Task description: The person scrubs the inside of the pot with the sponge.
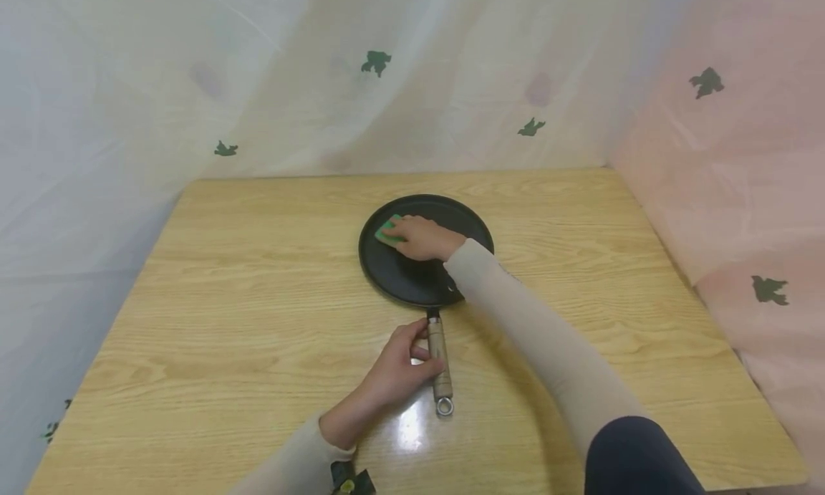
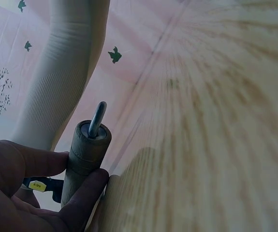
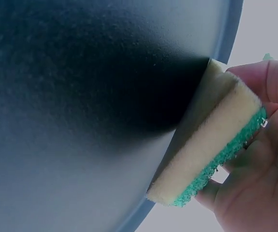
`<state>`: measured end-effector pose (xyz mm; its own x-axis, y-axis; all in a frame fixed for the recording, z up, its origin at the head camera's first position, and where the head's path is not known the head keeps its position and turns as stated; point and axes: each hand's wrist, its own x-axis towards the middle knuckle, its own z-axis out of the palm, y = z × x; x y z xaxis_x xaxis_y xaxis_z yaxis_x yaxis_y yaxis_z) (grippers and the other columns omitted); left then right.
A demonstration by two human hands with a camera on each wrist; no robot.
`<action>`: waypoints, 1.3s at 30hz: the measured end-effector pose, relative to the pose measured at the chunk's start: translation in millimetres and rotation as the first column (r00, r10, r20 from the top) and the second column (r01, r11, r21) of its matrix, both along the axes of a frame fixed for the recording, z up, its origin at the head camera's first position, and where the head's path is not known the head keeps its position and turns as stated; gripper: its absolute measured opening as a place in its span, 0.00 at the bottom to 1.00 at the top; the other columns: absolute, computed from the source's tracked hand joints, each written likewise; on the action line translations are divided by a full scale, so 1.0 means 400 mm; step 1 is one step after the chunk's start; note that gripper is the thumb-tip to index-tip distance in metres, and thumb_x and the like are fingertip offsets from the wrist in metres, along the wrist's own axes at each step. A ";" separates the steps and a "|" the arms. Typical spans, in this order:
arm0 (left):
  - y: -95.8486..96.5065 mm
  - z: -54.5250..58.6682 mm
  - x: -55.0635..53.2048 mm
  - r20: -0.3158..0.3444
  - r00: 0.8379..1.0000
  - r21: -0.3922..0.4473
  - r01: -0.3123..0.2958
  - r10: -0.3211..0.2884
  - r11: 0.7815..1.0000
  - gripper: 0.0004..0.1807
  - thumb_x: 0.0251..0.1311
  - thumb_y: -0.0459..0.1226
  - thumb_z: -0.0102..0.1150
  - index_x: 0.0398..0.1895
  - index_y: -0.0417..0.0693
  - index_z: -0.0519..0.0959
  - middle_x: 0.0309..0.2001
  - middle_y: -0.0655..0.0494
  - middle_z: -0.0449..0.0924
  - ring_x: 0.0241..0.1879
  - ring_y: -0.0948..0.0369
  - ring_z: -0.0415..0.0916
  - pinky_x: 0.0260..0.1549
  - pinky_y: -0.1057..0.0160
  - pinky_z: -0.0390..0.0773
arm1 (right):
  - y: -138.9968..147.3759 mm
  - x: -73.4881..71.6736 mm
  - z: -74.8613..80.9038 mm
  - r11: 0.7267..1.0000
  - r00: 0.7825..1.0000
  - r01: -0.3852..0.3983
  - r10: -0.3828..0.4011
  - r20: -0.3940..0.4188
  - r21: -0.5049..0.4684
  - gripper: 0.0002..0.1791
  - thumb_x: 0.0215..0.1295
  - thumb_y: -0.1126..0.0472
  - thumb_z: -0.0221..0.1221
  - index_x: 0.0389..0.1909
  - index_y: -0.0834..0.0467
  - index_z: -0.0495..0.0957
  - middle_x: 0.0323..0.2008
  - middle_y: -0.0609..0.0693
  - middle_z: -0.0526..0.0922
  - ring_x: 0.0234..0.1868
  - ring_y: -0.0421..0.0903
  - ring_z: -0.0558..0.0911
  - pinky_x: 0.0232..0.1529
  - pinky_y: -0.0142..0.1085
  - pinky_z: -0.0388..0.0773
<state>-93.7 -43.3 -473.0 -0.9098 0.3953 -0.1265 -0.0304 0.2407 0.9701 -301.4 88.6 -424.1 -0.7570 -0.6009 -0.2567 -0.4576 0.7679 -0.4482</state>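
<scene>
Sponge (image 1: pixel 385 231) sits under my right hand (image 1: pixel 422 238), fingers curled over it, pressed against the far-left part of the pan (image 1: pixel 412 280). My left hand (image 1: pixel 399 369) grips the wooden handle (image 1: pixel 440 362). I judge this mid-scrub; next likely needs steady pressure across the surface. One pan, one sponge, one table (image 1: pixel 225 301).
</scene>
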 end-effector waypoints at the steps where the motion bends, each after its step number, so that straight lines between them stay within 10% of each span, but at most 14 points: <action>1: -0.001 0.001 0.001 0.000 1.000 -0.001 -0.002 0.002 1.000 0.42 0.61 0.29 0.70 0.75 0.23 0.61 0.63 0.32 0.70 0.47 0.51 0.83 0.42 0.67 0.81 | 0.001 -0.001 0.001 1.000 1.000 -0.002 0.002 0.006 -0.006 0.28 0.83 0.57 0.49 0.80 0.51 0.64 0.83 0.58 0.53 0.84 0.58 0.50 0.80 0.61 0.47; 39: -0.002 0.014 0.005 0.006 1.000 0.031 -0.014 0.014 0.999 0.41 0.60 0.27 0.71 0.74 0.21 0.62 0.62 0.32 0.70 0.47 0.49 0.83 0.40 0.67 0.82 | 0.147 -0.034 0.005 0.994 0.993 0.113 -0.113 -0.028 0.000 0.27 0.82 0.60 0.49 0.78 0.59 0.67 0.80 0.62 0.58 0.82 0.61 0.55 0.81 0.55 0.50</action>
